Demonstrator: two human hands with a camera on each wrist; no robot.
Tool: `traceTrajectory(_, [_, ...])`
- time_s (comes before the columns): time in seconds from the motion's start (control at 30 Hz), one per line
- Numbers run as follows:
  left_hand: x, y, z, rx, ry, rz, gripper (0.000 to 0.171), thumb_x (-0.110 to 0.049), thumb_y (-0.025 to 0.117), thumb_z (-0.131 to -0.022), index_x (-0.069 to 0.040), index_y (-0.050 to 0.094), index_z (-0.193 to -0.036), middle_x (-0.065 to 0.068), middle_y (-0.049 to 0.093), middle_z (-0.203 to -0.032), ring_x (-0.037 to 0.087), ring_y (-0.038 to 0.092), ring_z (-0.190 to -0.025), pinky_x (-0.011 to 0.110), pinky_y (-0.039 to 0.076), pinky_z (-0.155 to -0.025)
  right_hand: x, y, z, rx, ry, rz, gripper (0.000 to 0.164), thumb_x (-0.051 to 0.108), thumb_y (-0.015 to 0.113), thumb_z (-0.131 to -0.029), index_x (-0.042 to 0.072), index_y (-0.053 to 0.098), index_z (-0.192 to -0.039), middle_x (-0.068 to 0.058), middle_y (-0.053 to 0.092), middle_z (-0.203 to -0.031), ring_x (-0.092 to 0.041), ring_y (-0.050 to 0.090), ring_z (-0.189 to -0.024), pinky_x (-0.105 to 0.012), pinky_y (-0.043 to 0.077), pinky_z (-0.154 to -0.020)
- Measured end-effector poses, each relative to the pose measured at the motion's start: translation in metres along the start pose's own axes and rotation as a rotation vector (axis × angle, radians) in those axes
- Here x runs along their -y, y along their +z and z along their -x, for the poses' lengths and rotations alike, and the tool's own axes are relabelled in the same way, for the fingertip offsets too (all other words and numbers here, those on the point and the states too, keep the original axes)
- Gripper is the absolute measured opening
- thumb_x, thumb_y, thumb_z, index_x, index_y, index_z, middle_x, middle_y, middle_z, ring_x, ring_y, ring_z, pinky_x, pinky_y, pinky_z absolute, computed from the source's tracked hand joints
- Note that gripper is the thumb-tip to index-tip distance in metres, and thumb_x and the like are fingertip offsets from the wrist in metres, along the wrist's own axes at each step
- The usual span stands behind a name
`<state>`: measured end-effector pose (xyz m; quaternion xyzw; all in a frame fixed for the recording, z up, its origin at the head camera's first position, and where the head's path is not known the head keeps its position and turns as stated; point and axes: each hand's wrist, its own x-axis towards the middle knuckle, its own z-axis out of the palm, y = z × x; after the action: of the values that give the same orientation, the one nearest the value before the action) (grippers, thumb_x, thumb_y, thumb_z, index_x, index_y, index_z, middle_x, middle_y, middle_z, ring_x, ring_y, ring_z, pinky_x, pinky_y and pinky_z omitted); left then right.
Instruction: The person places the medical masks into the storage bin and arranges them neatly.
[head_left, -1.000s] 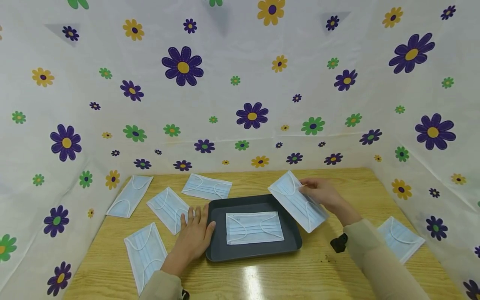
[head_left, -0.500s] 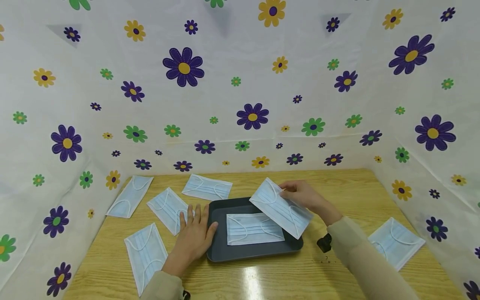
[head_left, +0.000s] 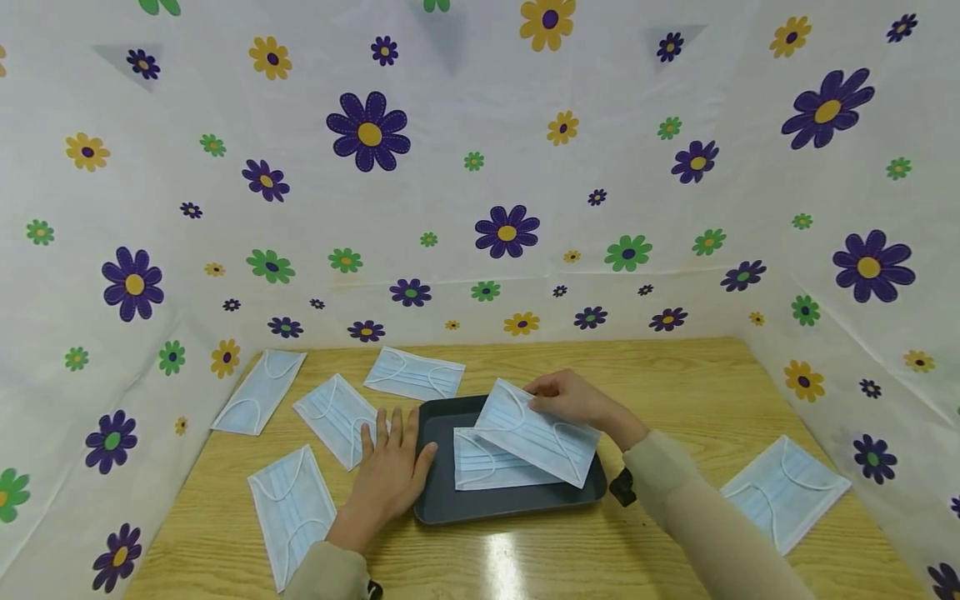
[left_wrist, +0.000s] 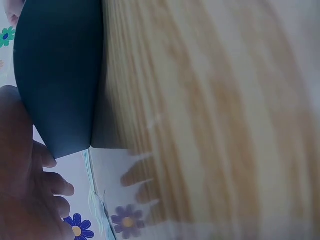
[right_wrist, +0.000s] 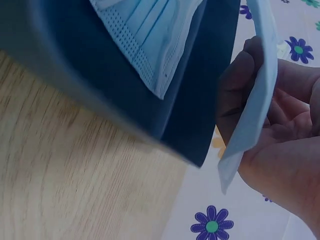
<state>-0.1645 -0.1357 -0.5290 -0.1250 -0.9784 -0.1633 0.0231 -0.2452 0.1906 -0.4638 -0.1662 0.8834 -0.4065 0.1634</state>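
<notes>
lower centre of my frame, the right hand (head_left: 576, 398) pinches a pale-blue rectangular fabric mask (head_left: 536, 437) over the dark-grey rectangular plastic tray (head_left: 502, 502). i judge the left hand (head_left: 390, 475), spread at its left rim, steadies it.

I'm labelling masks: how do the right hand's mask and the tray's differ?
The held mask is raised in the right hand; the tray mask lies in the tray, partly covered. In the head view, the held mask slants; the tray mask runs nearly along the tray. Both are light blue with white loops.
</notes>
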Motion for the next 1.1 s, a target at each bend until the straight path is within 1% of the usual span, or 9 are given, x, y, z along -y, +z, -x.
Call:
traceTrajectory(0.1, [0.001,0.001,0.0,-0.001,-0.002,0.003,0.07,-0.046,0.04,-0.113,-0.002,0.027,-0.166,0.033,0.028,-0.168,0.055,0.014,-0.159,0.074,0.009,-0.126,0.001,0.004,-0.005,0.025,-0.011,-0.002,0.03,0.013,0.068,-0.102,0.0,0.073,-0.128,-0.016,0.075,-0.123,-0.019,0.063,-0.102,-0.038,0.054,-0.093])
traceTrajectory(0.27, [0.0,0.001,0.0,-0.001,-0.002,0.006,0.07,-0.046,0.04,-0.113,-0.002,0.027,-0.166,0.033,0.028,-0.168,0.055,0.015,-0.159,0.074,0.01,-0.125,0.003,0.009,-0.008,0.083,-0.041,-0.016,0.027,0.011,0.067,-0.102,0.001,0.074,-0.126,-0.015,0.075,-0.124,-0.017,0.061,-0.099,-0.031,0.052,-0.087])
traceTrajectory(0.37, [0.0,0.0,0.0,-0.002,-0.001,0.008,0.07,-0.046,0.041,-0.113,-0.002,0.027,-0.166,0.033,0.028,-0.168,0.055,0.015,-0.159,0.075,0.01,-0.125,0.004,0.012,-0.01,0.118,-0.065,-0.011,0.025,0.009,0.066,-0.102,0.001,0.075,-0.124,-0.013,0.075,-0.12,-0.017,0.06,-0.095,-0.03,0.051,-0.084])
traceTrajectory(0.5, [0.0,0.0,0.0,-0.002,-0.002,0.004,0.07,-0.046,0.041,-0.113,-0.002,0.028,-0.166,0.033,0.029,-0.167,0.055,0.016,-0.159,0.075,0.011,-0.125,0.007,0.017,-0.012,0.155,-0.073,-0.007,0.024,0.009,0.065,-0.102,0.002,0.076,-0.122,-0.01,0.076,-0.112,-0.015,0.059,-0.092,-0.028,0.05,-0.083])
traceTrajectory(0.6, [0.0,0.001,0.0,-0.002,-0.004,0.007,0.07,-0.046,0.041,-0.113,-0.002,0.027,-0.166,0.033,0.029,-0.167,0.055,0.016,-0.159,0.075,0.011,-0.125,0.011,0.02,-0.013,0.177,-0.075,0.003,0.023,0.009,0.065,-0.102,0.002,0.076,-0.121,-0.009,0.076,-0.112,-0.014,0.059,-0.093,-0.028,0.05,-0.084])
traceTrajectory(0.77, [0.0,0.001,0.0,-0.006,-0.004,0.013,0.07,-0.046,0.042,-0.113,-0.002,0.027,-0.166,0.034,0.03,-0.167,0.056,0.016,-0.159,0.075,0.011,-0.125,0.013,0.024,-0.015,0.21,-0.117,0.053,0.022,0.008,0.064,-0.103,0.002,0.076,-0.121,-0.011,0.077,-0.115,-0.011,0.062,-0.094,-0.029,0.054,-0.086])
traceTrajectory(0.93, [0.0,0.001,0.0,-0.009,-0.003,0.011,0.07,-0.046,0.042,-0.113,-0.002,0.027,-0.166,0.034,0.031,-0.166,0.056,0.017,-0.158,0.075,0.012,-0.125,0.018,0.026,-0.016,0.23,-0.145,0.093,0.022,0.006,0.064,-0.103,0.001,0.077,-0.12,-0.011,0.078,-0.114,-0.01,0.062,-0.09,-0.027,0.054,-0.083])
traceTrajectory(1.1, [0.0,0.0,0.0,0.001,-0.009,0.018,0.07,-0.046,0.041,-0.113,-0.002,0.026,-0.166,0.034,0.029,-0.167,0.056,0.016,-0.158,0.075,0.011,-0.125,0.022,0.028,-0.019,0.253,-0.185,0.129,0.023,0.006,0.064,-0.103,-0.001,0.076,-0.121,-0.013,0.078,-0.115,-0.008,0.063,-0.09,-0.026,0.055,-0.084])
